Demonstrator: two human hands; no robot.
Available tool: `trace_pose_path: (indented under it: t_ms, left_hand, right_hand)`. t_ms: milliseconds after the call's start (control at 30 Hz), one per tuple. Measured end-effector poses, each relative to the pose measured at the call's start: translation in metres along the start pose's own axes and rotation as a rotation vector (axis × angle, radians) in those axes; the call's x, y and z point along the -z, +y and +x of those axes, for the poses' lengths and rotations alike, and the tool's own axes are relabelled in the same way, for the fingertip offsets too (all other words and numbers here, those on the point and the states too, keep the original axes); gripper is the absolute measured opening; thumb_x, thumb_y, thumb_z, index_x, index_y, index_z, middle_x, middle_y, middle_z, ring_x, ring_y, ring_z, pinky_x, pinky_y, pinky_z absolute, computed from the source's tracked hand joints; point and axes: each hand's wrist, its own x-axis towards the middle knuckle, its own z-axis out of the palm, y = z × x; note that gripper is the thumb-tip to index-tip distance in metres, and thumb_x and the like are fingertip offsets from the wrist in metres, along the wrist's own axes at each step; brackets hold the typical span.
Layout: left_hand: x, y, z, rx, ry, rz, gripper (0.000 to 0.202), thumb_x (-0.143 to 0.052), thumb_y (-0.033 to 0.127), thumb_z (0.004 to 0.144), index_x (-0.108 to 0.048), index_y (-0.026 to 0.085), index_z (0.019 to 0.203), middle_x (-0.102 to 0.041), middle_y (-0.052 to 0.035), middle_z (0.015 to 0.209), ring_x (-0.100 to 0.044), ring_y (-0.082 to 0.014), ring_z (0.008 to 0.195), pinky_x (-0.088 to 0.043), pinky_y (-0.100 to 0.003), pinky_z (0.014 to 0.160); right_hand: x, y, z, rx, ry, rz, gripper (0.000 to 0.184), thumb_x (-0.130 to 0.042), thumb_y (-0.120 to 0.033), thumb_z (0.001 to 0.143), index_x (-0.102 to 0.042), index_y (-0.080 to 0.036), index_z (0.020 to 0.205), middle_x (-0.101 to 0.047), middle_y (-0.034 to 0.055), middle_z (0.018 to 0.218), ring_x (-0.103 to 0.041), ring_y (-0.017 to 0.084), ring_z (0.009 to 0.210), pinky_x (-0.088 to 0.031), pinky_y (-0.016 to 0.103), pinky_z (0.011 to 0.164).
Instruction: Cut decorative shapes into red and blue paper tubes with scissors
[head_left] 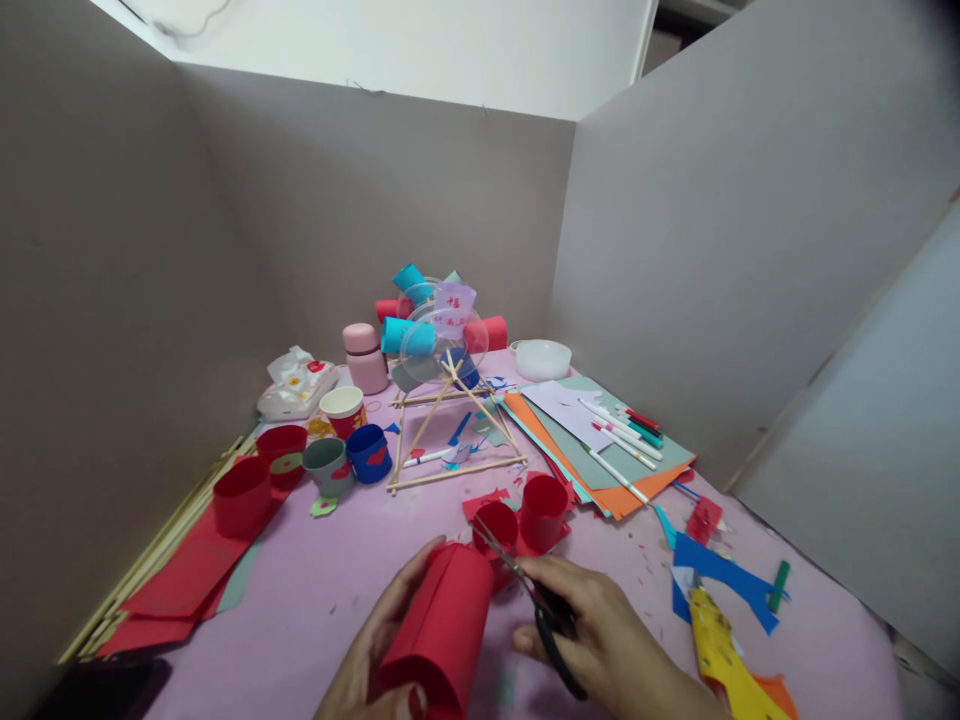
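My left hand (382, 640) wraps around a red paper tube (448, 615) that is tilted toward me, with a seam running along its top. In my right hand (600, 620) are black-handled scissors (551, 625), whose blades point up and left past the tube's far end. Just beyond the blades, a short red paper cup (495, 527) and a taller red paper cup (544, 505) stand on red paper scraps. A triangular frame of thin wooden sticks (457, 475) stands behind them.
A paper wheel with blue and red tubes (442, 330) stands at the back. Small cups, including a blue one (369, 455), a pink flask (365, 358) and red paper strips (180, 580) are at left. Coloured sheets (637, 470), markers and a yellow glue gun (716, 640) lie at right.
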Motion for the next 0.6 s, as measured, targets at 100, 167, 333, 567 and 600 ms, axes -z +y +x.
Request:
trace_pose_path:
  t_ms: [100,167,333,567,600]
  left_hand:
    - [0.003,0.002,0.0,-0.01,-0.047,-0.026,0.077,-0.077,0.055,0.055,-0.054,0.038,0.126,-0.057,-0.0007,0.137,-0.052,-0.0369,0.122,-0.05,-0.043,0.093]
    - [0.0,0.006,-0.002,0.004,-0.067,-0.036,0.075,-0.079,0.05,0.056,-0.054,0.037,0.126,-0.054,-0.0021,0.14,-0.049,-0.0354,0.126,-0.05,-0.041,0.095]
    - [-0.008,0.009,-0.004,0.019,-0.045,-0.048,0.076,-0.08,0.051,0.054,-0.056,0.035,0.124,-0.055,-0.0041,0.139,-0.048,-0.0345,0.127,-0.05,-0.04,0.095]
    - [-0.001,0.007,-0.001,0.017,-0.081,-0.046,0.071,-0.079,0.051,0.056,-0.058,0.038,0.123,-0.056,-0.0023,0.138,-0.049,-0.0362,0.125,-0.05,-0.042,0.094]
    - [0.0,0.006,-0.001,0.017,-0.096,-0.046,0.07,-0.079,0.049,0.057,-0.057,0.038,0.123,-0.056,-0.002,0.138,-0.049,-0.0363,0.126,-0.05,-0.042,0.094]
  right_hand:
    - [0.005,-0.005,-0.001,-0.004,-0.048,-0.057,0.043,-0.073,-0.032,0.072,-0.063,-0.028,0.114,-0.063,0.0009,0.094,-0.057,0.018,0.077,-0.04,0.023,0.066]
    - [0.007,-0.008,-0.001,-0.003,-0.064,-0.084,0.044,-0.073,-0.036,0.073,-0.062,-0.029,0.115,-0.063,0.0016,0.096,-0.058,0.019,0.081,-0.04,0.024,0.068]
    - [0.007,-0.009,0.0,-0.011,-0.071,-0.114,0.042,-0.072,-0.035,0.074,-0.063,-0.028,0.115,-0.063,0.0013,0.093,-0.058,0.018,0.079,-0.04,0.024,0.067]
    - [0.005,-0.005,-0.001,0.017,-0.052,-0.103,0.034,-0.07,-0.042,0.075,-0.067,-0.027,0.105,-0.062,-0.0008,0.084,-0.055,0.016,0.07,-0.037,0.023,0.062]
    - [0.005,-0.005,-0.002,0.019,-0.05,-0.109,0.033,-0.069,-0.044,0.076,-0.067,-0.027,0.104,-0.062,-0.0009,0.081,-0.054,0.016,0.068,-0.036,0.023,0.06]
